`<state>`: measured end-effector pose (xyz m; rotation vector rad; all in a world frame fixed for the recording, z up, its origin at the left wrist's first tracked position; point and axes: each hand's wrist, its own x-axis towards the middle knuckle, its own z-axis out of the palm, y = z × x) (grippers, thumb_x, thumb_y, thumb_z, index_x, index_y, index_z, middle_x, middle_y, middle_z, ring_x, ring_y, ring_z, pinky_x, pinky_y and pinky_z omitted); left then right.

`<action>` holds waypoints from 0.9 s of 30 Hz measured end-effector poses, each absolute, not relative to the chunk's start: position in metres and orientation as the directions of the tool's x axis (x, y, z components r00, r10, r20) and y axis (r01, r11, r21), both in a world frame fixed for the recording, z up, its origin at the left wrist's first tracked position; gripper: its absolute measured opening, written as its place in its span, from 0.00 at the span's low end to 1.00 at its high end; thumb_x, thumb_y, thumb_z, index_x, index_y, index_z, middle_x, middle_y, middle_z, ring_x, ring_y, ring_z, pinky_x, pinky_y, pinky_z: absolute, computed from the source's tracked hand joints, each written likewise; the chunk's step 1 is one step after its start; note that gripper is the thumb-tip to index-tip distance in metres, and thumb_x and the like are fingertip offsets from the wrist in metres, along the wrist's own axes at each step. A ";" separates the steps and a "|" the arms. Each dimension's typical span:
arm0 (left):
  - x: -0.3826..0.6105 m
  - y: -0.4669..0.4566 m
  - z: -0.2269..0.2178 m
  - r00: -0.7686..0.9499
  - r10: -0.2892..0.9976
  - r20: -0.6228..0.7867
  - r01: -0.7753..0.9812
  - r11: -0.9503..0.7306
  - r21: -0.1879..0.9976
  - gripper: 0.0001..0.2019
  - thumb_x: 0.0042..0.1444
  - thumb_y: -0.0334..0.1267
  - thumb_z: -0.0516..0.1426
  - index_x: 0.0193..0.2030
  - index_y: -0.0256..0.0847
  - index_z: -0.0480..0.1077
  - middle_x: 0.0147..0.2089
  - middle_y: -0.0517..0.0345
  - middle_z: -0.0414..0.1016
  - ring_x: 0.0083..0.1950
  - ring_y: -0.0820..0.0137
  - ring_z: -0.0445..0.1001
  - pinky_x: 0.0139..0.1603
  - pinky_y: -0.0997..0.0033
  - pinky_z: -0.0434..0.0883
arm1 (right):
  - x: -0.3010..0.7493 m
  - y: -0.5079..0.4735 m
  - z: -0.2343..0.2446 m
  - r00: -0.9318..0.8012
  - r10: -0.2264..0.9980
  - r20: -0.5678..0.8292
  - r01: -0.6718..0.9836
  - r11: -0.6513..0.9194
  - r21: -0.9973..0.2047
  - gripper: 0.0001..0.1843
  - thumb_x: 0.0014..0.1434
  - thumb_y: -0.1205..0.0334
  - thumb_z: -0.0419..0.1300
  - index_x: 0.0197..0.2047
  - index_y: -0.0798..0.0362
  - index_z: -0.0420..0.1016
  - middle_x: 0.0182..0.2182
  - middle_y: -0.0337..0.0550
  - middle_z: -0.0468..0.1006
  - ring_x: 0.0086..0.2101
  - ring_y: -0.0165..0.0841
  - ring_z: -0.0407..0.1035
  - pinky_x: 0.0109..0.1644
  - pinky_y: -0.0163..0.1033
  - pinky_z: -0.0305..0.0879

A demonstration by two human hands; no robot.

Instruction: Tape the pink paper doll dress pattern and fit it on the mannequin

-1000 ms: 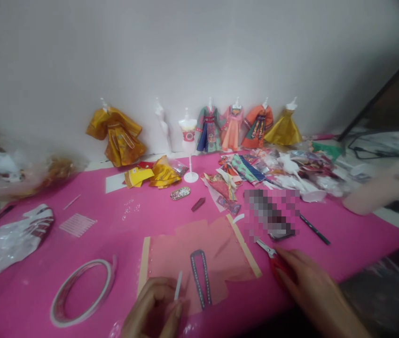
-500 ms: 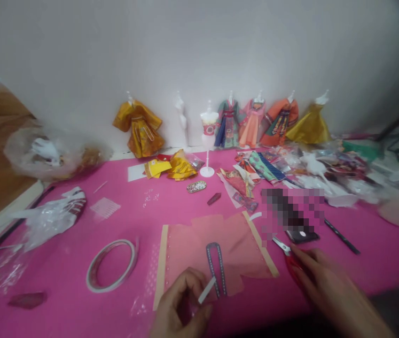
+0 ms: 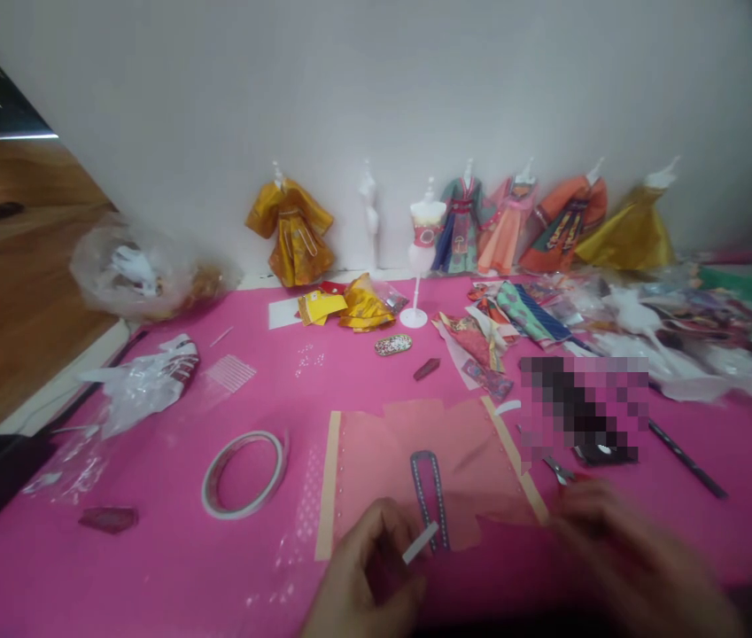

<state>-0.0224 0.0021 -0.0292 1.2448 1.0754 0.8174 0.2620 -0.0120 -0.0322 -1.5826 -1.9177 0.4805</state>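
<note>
My left hand (image 3: 366, 576) is at the bottom middle, fingers pinched on a small white strip (image 3: 419, 543). It hovers over the near edge of a salmon pink paper garment piece (image 3: 415, 452) with tan borders, on which a dark beaded U-shaped trim (image 3: 430, 496) lies. My right hand (image 3: 634, 563) is blurred by motion at the bottom right, resting on red-handled scissors (image 3: 560, 471) whose metal tips point up-left. Its fingers are smeared.
A roll of clear tape (image 3: 243, 461) lies left of the paper piece on the pink table (image 3: 150, 549). Dressed paper-doll mannequins (image 3: 461, 221) line the wall. Plastic bags (image 3: 143, 381) lie at left, fabric scraps and packets (image 3: 615, 319) at right, and a black pen (image 3: 685, 456) nearby.
The view has swung left, so everything sits further right in frame. My left hand tilted the white strip from upright to slanted. My right hand stays on the scissors, now blurred.
</note>
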 end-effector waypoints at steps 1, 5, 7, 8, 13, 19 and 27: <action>-0.021 0.002 -0.028 0.328 0.924 -0.197 0.063 0.187 0.980 0.10 0.46 0.24 0.56 0.32 0.45 0.65 0.37 0.58 0.74 0.40 0.65 0.72 0.40 0.66 0.68 | 0.246 -0.010 -0.024 -0.145 0.966 0.214 0.664 0.255 -0.703 0.08 0.64 0.60 0.57 0.33 0.46 0.72 0.32 0.38 0.77 0.33 0.34 0.75 0.36 0.35 0.73; -0.019 0.002 -0.023 0.333 0.914 -0.232 0.075 0.220 0.973 0.11 0.43 0.25 0.55 0.31 0.45 0.64 0.34 0.61 0.70 0.34 0.68 0.67 0.36 0.68 0.65 | 0.188 0.001 -0.004 -0.205 0.972 0.113 0.421 0.192 -0.887 0.11 0.63 0.63 0.54 0.28 0.49 0.66 0.27 0.35 0.70 0.29 0.31 0.69 0.33 0.34 0.66; -0.023 0.002 -0.019 0.333 0.907 -0.259 0.125 0.230 0.965 0.10 0.43 0.24 0.55 0.31 0.45 0.64 0.32 0.63 0.69 0.33 0.69 0.66 0.34 0.70 0.64 | 0.172 0.007 -0.003 -0.214 0.974 0.070 0.382 0.150 -0.912 0.10 0.62 0.62 0.55 0.28 0.50 0.68 0.28 0.36 0.69 0.31 0.32 0.67 0.34 0.36 0.63; -0.025 0.002 -0.018 0.338 0.899 -0.277 0.153 0.238 0.959 0.10 0.44 0.24 0.54 0.30 0.44 0.63 0.31 0.64 0.68 0.33 0.70 0.66 0.33 0.71 0.63 | 0.168 0.009 -0.004 -0.211 0.977 0.042 0.370 0.119 -0.921 0.10 0.62 0.62 0.56 0.28 0.51 0.69 0.28 0.36 0.69 0.31 0.32 0.67 0.35 0.37 0.61; -0.036 0.002 -0.019 0.352 0.889 -0.291 0.244 0.213 0.946 0.11 0.44 0.23 0.54 0.30 0.44 0.61 0.29 0.67 0.65 0.31 0.72 0.62 0.32 0.72 0.62 | 0.159 0.016 -0.005 -0.197 0.978 -0.073 0.328 -0.004 -0.945 0.09 0.58 0.61 0.58 0.26 0.51 0.70 0.26 0.35 0.66 0.29 0.32 0.63 0.33 0.38 0.56; -0.038 0.005 -0.030 0.385 0.885 -0.262 0.179 0.207 0.962 0.11 0.44 0.23 0.54 0.30 0.44 0.60 0.31 0.65 0.66 0.33 0.71 0.65 0.33 0.72 0.63 | 0.152 0.023 0.000 -0.225 0.969 -0.098 0.339 -0.017 -0.941 0.06 0.53 0.65 0.57 0.24 0.52 0.68 0.26 0.36 0.66 0.28 0.32 0.62 0.32 0.37 0.55; -0.047 0.012 -0.019 0.357 0.905 -0.232 0.312 0.119 0.943 0.07 0.54 0.28 0.56 0.37 0.44 0.67 0.34 0.62 0.72 0.36 0.69 0.71 0.37 0.70 0.69 | 0.150 0.024 -0.023 -0.241 0.964 -0.117 0.262 -0.052 -0.964 0.10 0.58 0.59 0.55 0.26 0.50 0.62 0.24 0.33 0.62 0.26 0.30 0.57 0.29 0.36 0.52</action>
